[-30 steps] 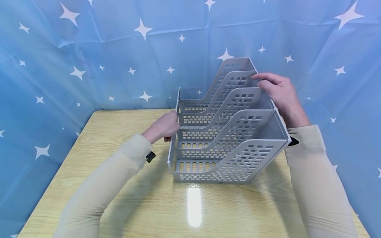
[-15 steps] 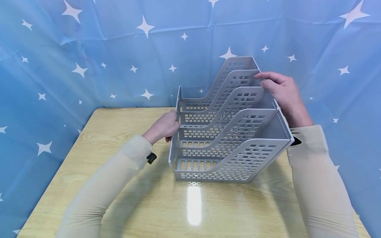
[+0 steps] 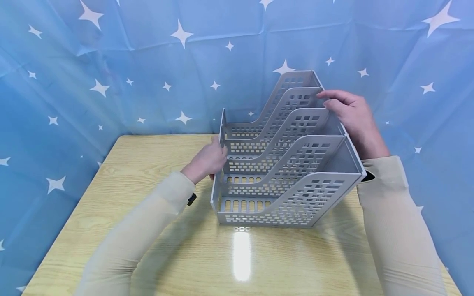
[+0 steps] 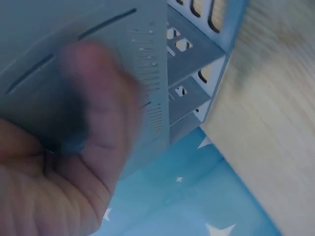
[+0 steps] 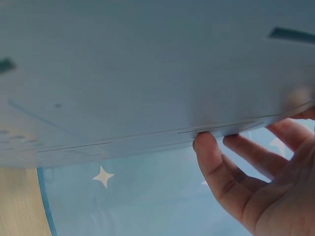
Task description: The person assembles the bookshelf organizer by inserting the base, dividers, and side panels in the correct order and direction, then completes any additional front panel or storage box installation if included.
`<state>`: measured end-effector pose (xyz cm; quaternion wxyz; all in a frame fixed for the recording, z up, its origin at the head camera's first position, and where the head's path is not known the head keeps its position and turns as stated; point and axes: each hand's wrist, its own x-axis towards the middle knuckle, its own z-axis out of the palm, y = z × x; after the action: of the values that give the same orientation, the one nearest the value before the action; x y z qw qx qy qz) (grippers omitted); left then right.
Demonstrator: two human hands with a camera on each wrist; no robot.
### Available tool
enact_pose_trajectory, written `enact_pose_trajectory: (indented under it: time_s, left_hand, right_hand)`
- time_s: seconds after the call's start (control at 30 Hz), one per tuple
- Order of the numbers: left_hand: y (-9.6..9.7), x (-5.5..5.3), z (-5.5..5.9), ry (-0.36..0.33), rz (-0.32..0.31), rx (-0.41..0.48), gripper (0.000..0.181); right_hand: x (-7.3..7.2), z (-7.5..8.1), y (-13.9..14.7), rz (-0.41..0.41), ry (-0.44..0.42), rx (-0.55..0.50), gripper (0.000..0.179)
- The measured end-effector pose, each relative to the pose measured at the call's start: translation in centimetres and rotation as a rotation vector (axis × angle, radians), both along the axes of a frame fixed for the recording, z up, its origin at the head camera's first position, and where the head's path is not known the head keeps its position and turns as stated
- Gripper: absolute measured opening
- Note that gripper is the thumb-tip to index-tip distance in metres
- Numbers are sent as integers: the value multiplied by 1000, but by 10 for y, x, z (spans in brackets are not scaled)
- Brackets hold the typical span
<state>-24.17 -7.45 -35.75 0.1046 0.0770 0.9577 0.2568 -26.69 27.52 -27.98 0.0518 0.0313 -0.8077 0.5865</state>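
A grey plastic file organizer [image 3: 292, 205] with perforated stepped dividers stands on the wooden table, its low side to the left and its tall side to the right. My left hand [image 3: 208, 158] holds the low end panel at its upper edge. In the left wrist view, a blurred finger of the left hand [image 4: 101, 98] lies before the slotted outer face of that panel [image 4: 147, 64]. My right hand [image 3: 352, 113] grips the top of the tall end panel, fingertips over its edge. In the right wrist view, the right hand's fingers [image 5: 209, 152] meet the panel's edge.
The wooden table [image 3: 155, 164] extends on both sides of the organizer and in front of it. A blue curtain [image 3: 148, 61] with white stars hangs behind the table and along its sides. A bright light reflection lies on the tabletop near the front.
My left hand has shifted slightly right, its fingers further over the low panel's edge. The right hand keeps its place, and the organizer stands nearly as before, the whole view having shifted a little.
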Motion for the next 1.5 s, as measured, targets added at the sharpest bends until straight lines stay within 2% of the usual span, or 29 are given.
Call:
enact_pose_trajectory:
  time_s: [0.13, 0.23, 0.4, 0.57, 0.7, 0.97, 1.27, 1.5]
  left_hand:
    - [-3, -8, 0, 140, 28, -32, 75]
    - [-5, -17, -2, 176, 32, -76, 73]
    - [-4, -25, -4, 177, 9, -122, 69]
    - [-7, -25, -7, 177, -25, -108, 63]
    - [-7, -24, -13, 160, -38, -117, 65]
    - [0, -22, -31, 139, -8, -133, 77]
    - [2, -23, -52, 126, 6, -143, 81]
    - [2, -23, -63, 105, 14, -142, 83]
  right_hand:
    - [0, -2, -3, -7, 34, 34, 28]
    - [0, -5, -5, -7, 60, 56, 27]
    - [2, -6, -5, -7, 56, 62, 27]
    - [4, -3, -3, -4, 35, 80, 28]
    - [3, 0, -3, 4, 23, 78, 29]
    - [1, 2, -2, 0, 22, 92, 30]
    - [1, 2, -1, 3, -2, 79, 30]
    - [2, 2, -1, -2, -1, 74, 31]
